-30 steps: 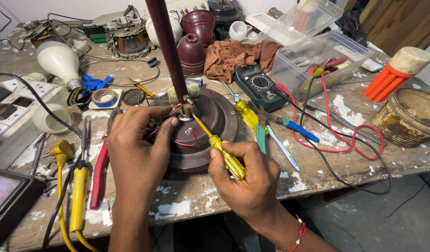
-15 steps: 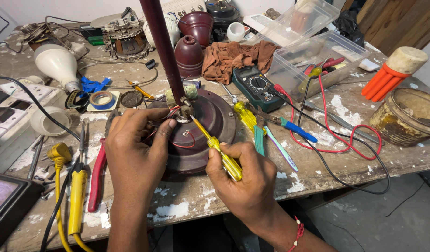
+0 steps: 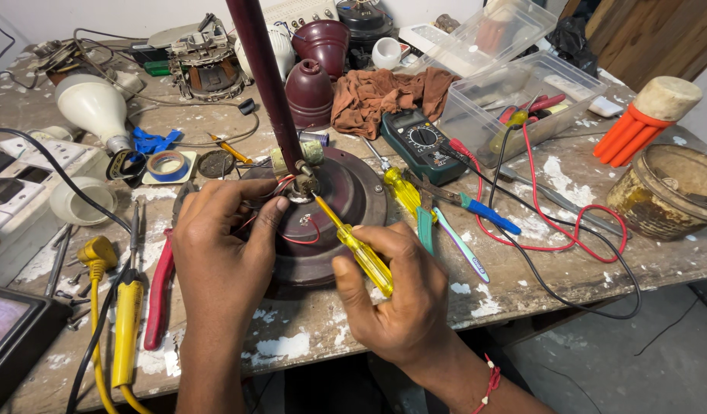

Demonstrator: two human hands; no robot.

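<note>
Right hand: gripping the yellow-handled screwdriver, fingers clamped round the handle.
Screwdriver axis: slanting up-left, tip meeting the hub at the foot of the maroon rod.
Left hand: nearer the hub, fingertips pinching together at the red wires just left of the rod.
Fan base: lying on the bench, under both hands.
Beyond the base: green multimeter to the right, blue tape roll to the left.

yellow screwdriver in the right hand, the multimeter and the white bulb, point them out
yellow screwdriver (image 3: pixel 363 257), head view, on its clear yellow handle above the fingers.
multimeter (image 3: pixel 423 139), head view, on its round dial.
white bulb (image 3: pixel 90 106), head view, on its white dome.
</note>
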